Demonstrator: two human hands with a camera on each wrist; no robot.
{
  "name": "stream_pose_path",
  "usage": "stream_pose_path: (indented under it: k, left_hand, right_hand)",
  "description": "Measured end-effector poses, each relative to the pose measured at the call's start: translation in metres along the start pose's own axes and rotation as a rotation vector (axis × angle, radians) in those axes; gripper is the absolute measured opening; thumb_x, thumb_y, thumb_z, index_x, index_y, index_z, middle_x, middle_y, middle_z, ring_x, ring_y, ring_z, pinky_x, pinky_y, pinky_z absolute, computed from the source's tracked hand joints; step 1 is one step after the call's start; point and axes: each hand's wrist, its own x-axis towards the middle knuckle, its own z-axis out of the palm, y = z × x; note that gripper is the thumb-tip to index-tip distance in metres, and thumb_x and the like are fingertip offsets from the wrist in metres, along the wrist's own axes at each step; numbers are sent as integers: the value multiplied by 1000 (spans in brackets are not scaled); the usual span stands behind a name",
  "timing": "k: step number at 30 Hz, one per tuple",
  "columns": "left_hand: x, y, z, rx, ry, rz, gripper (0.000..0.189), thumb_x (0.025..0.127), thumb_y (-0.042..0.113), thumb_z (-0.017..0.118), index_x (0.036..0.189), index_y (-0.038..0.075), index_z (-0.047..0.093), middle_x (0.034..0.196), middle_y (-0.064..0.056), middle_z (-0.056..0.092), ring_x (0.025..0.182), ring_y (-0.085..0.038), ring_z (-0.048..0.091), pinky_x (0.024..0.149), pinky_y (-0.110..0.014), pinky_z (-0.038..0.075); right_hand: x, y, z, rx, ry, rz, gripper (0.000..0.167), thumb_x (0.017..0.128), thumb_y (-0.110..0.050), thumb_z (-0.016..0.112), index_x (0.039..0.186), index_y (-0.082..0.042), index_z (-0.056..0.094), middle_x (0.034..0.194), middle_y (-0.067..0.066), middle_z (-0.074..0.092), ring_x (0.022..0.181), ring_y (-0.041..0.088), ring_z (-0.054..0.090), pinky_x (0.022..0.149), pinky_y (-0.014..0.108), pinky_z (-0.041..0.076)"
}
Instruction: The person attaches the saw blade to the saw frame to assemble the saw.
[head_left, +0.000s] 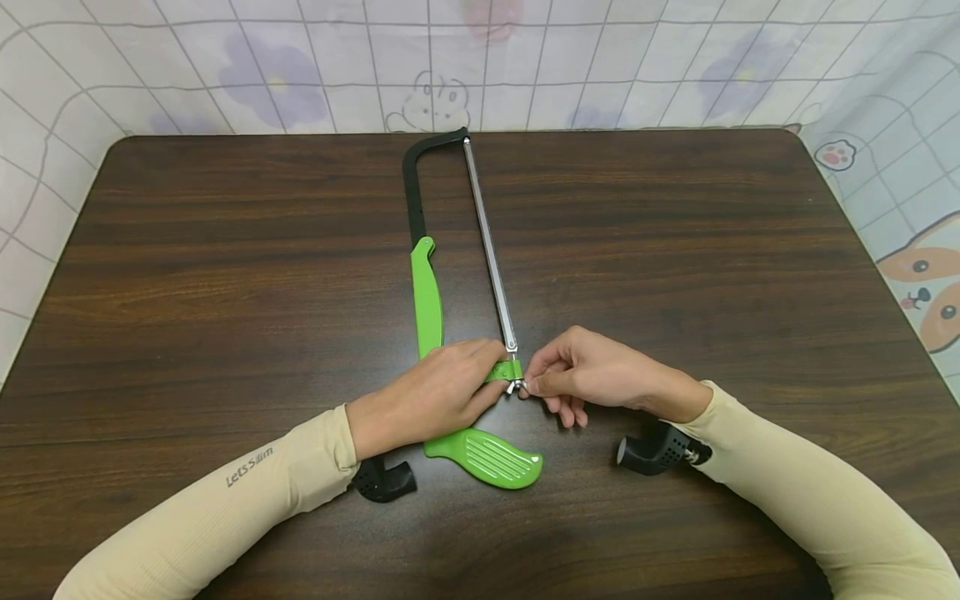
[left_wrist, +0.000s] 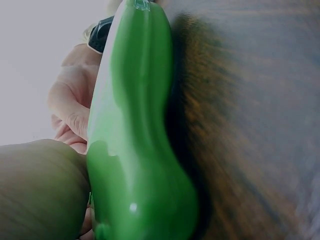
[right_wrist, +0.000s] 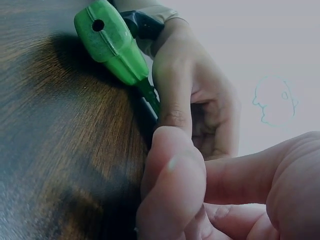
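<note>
A hacksaw lies flat on the table, with a green handle (head_left: 498,458), a black bow frame (head_left: 414,192) and a narrow silver blade bar (head_left: 489,242) pointing away. My left hand (head_left: 431,400) holds the green front part of the frame near the blade's close end. At that end sits a small metal wing nut (head_left: 515,387), pinched at its right side between thumb and finger of my right hand (head_left: 592,375). The green handle (left_wrist: 140,125) fills the left wrist view. In the right wrist view, the fingertips (right_wrist: 175,185) hide the wing nut.
The dark wood-grain table (head_left: 675,250) stretches out around the saw. A pale checked cloth (head_left: 525,67) with cartoon prints stands behind it and at both sides. Black wrist cameras (head_left: 652,450) hang under both sleeved wrists, close to the tabletop.
</note>
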Motion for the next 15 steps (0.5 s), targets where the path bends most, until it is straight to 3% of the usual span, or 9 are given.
stream_pose_path:
  k: [15]
  left_hand:
    - [0, 1, -1, 8, 4, 6, 16, 104, 18, 60, 112, 5, 64, 97, -3, 67, 83, -12, 60, 79, -34, 57]
  right_hand:
    - [0, 1, 0, -12, 10, 6, 21, 103, -9, 54, 101, -3, 74, 69, 2, 63, 52, 13, 61, 48, 29, 53]
